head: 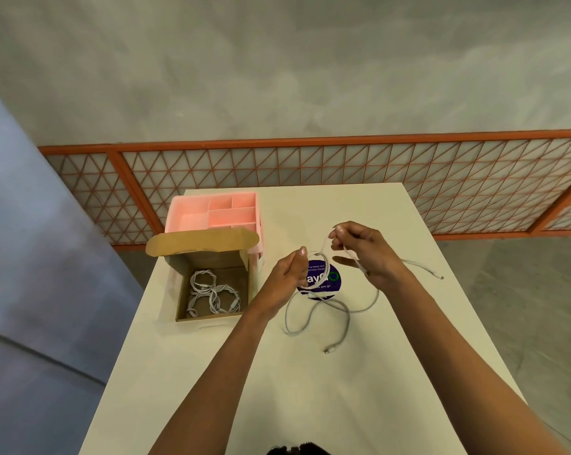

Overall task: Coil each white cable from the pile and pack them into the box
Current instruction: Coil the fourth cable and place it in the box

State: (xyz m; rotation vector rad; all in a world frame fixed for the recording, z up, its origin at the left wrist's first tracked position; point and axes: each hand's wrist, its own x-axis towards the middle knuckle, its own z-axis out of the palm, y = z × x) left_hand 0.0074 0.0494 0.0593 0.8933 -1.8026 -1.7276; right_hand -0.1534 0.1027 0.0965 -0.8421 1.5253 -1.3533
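Note:
Above the white table (310, 372) my left hand (285, 277) pinches a loop of white cable (323, 274) that hangs over a round purple sticker. My right hand (363, 251) grips the same cable a little higher and to the right, and the cable runs through its fingers. A loose white cable (343, 315) snakes on the table below both hands, one plug (327, 350) near me and another plug (440, 276) off to the right. The open cardboard box (182, 290) stands at the left with several coiled white cables (212, 293) inside.
A pink tray (185, 208) with several compartments sits behind the box at the table's far left corner. The purple sticker (331, 284) lies flat on the table. An orange mesh fence (343, 165) runs behind the table. Grey floor surrounds it.

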